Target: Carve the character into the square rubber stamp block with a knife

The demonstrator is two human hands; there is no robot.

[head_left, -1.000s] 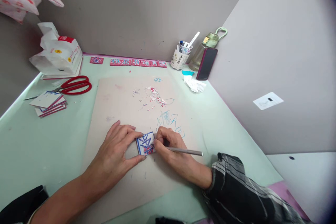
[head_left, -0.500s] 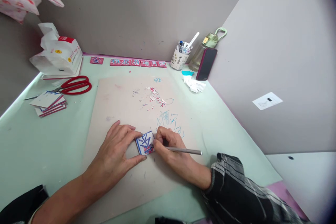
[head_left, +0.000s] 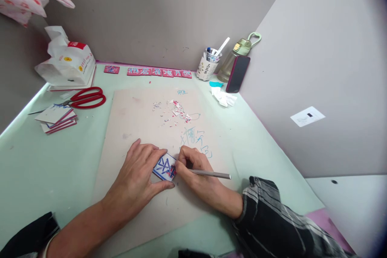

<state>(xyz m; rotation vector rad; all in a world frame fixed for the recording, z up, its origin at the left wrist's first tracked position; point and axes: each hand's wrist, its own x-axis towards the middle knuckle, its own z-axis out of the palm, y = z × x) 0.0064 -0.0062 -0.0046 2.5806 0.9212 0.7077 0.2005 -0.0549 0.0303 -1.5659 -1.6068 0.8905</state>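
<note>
My left hand [head_left: 136, 173] grips a small square rubber block [head_left: 165, 166] by its edges, thumb at the near corner and index finger at the far one. Its white face has a blue outline and a blue character, with red showing on the right part. My right hand [head_left: 198, 175] pinches a slim silver carving knife [head_left: 213, 174] like a pen at the block's right edge; its tip is hidden by the fingers. Both hands rest on a beige board [head_left: 127, 117]. Beyond them lies a scatter of red and white shavings [head_left: 178, 109].
Red-handled scissors [head_left: 89, 97] and stacked white-and-red blocks [head_left: 57, 117] lie left, near a tissue pack [head_left: 68, 62]. Carved red blocks [head_left: 151, 71] line the back. A pen cup [head_left: 207, 66], bottle [head_left: 229, 62], phone [head_left: 238, 74] and crumpled tissue [head_left: 223, 96] are at right.
The block has turned clockwise and shifted slightly left. My left fingers have moved along its edges, the thumb a little right and down. My right hand has barely moved.
</note>
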